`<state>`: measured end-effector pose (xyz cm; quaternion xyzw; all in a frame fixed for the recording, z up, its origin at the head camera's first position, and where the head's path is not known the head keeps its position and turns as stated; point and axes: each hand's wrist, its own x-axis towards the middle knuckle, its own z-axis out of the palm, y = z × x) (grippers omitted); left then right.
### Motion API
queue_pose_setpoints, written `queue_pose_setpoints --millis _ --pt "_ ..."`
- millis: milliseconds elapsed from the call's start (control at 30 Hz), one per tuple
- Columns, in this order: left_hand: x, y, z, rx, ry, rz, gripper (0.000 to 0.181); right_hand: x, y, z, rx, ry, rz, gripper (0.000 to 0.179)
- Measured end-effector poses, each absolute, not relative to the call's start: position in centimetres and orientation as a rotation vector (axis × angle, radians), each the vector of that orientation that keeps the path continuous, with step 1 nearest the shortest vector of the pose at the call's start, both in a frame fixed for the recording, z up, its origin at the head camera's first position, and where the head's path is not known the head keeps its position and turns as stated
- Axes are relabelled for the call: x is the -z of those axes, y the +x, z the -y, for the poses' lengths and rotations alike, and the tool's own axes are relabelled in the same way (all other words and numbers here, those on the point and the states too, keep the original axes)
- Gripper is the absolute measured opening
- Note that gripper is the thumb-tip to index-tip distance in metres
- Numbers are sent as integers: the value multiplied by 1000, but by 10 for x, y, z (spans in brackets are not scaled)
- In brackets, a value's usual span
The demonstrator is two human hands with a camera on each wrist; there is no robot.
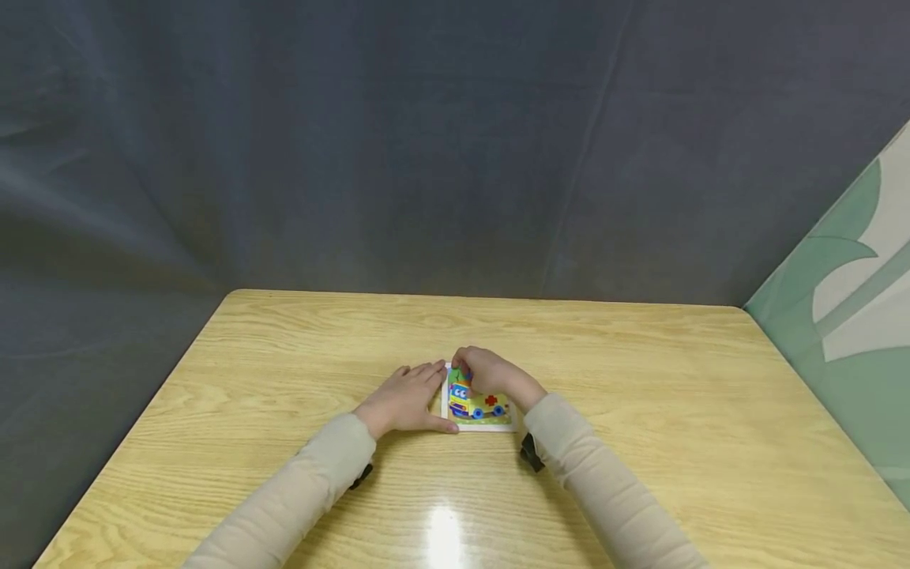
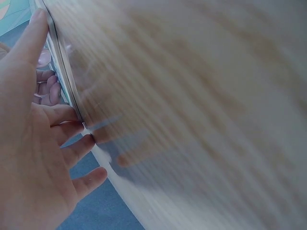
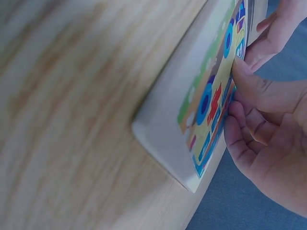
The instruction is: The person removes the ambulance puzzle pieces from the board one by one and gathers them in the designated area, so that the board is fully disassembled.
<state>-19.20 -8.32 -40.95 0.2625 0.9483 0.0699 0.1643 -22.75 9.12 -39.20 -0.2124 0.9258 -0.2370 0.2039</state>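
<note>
A dark blue-grey fabric curtain [image 1: 426,150], softly creased, hangs behind a pale yellow wood-grained table [image 1: 640,395] with rounded far corners and a glossy glare at the near side. Right of it stands a panel with smooth green leaf shapes on white [image 1: 846,316]. Two wrinkled beige sleeves [image 1: 604,482] reach in from the near side, with small black wrist devices [image 1: 531,453] by the cuffs. The left hand [image 1: 408,399] lies with fingers and thumb apart, touching the left side of a flat, white-bordered rectangular picture board [image 1: 486,427], which rests mid-table. The right hand [image 1: 493,374] bends over the board's far left part, fingers curled and thumb tip on the printed surface; whether they clamp a piece I cannot tell. The print shows a yellow cartoon ambulance [image 1: 475,401] with round blue wheels [image 1: 478,413] and a red cross [image 1: 491,401].
</note>
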Motion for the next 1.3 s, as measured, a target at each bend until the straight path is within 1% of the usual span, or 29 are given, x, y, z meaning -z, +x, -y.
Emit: queue_pose_setpoints --millis 400,900,1133,1300 --pt "413 -194 84 -216 736 -2699 100 393 -228 -89 578 -606 -2631 39" --pt "413 -193 83 -192 743 -2704 100 396 -232 -96 680 -636 -2585 37" --pt "414 -193 83 -198 745 -2707 100 397 -231 -97 730 -633 -2589 42" --pt "414 -193 83 -198 740 -2708 99 398 -232 -102 761 -695 -2596 41"
